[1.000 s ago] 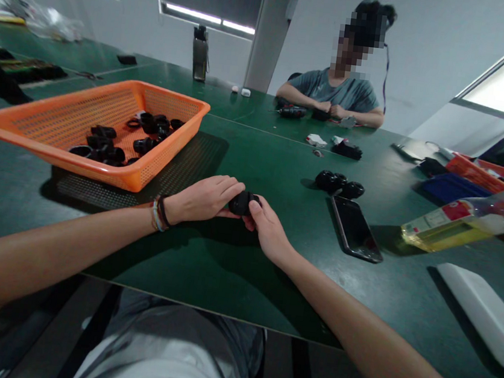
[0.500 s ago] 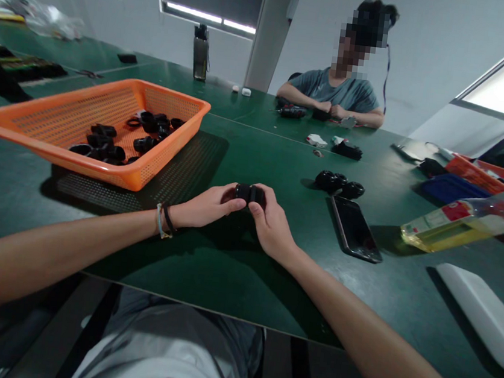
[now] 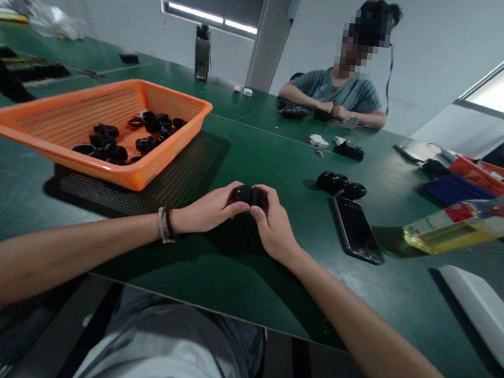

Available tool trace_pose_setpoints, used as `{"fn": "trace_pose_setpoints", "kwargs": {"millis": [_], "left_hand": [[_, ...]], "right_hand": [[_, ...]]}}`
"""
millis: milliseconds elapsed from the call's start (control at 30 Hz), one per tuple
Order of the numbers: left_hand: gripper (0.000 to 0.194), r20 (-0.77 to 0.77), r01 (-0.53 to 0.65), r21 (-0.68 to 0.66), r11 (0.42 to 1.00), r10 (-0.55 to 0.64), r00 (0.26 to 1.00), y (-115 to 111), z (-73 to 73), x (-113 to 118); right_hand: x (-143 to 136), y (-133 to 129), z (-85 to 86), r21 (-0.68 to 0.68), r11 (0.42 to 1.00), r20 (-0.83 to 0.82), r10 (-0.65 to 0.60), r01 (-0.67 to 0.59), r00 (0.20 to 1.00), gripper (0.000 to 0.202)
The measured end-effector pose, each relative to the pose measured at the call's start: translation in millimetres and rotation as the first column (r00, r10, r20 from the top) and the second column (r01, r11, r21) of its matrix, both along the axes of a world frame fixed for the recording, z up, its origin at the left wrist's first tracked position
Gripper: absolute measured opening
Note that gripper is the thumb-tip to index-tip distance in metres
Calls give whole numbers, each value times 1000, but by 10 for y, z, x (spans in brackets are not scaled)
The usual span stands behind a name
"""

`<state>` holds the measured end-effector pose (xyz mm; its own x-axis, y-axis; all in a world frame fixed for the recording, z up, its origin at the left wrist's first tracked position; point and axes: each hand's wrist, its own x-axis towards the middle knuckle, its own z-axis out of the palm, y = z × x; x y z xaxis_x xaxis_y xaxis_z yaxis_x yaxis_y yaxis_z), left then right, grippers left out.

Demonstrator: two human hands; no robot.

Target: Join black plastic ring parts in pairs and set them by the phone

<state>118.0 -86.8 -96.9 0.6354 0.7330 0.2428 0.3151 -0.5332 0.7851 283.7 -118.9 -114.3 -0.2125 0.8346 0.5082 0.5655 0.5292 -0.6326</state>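
Note:
Between my two hands is a small black cylindrical part (image 3: 249, 195), held level just above the green table (image 3: 250, 286). My left hand (image 3: 210, 208) grips its left end, the thumb along the near side. My right hand (image 3: 275, 223) has its fingers and thumb closed round the right end. A dark seam runs across the middle of the part; whether it is one piece or two pressed together I cannot tell. To the left stands an orange basket (image 3: 172, 149) with several black ring-like parts (image 3: 106, 149) in it.
Right of my hands lie several black rounded parts (image 3: 341, 184), a phone (image 3: 357, 230), a tilted bottle of yellow liquid (image 3: 462, 222) and a white block (image 3: 483, 315). Across the table sits a person (image 3: 345, 90) near a power drill (image 3: 293, 111). A dark bottle (image 3: 202, 53) stands at the back.
Both hands stay on the black part, with only a slight shift in its hold. The whole view has moved a little; nothing else visibly differs.

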Motion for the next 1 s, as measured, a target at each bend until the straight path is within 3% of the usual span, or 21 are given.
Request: {"fn": "trace_pose_setpoints", "kwargs": {"millis": [400, 1000], "left_hand": [[30, -9, -33, 174, 984, 35, 999, 11, -15, -5], [39, -100, -6, 320, 948, 40, 994, 80, -47, -38]], "right_hand": [[-39, -61, 28, -102, 995, -124, -8, -5, 992, 48], [-76, -74, 4, -259, 966, -242, -39, -26, 970, 44]]}}
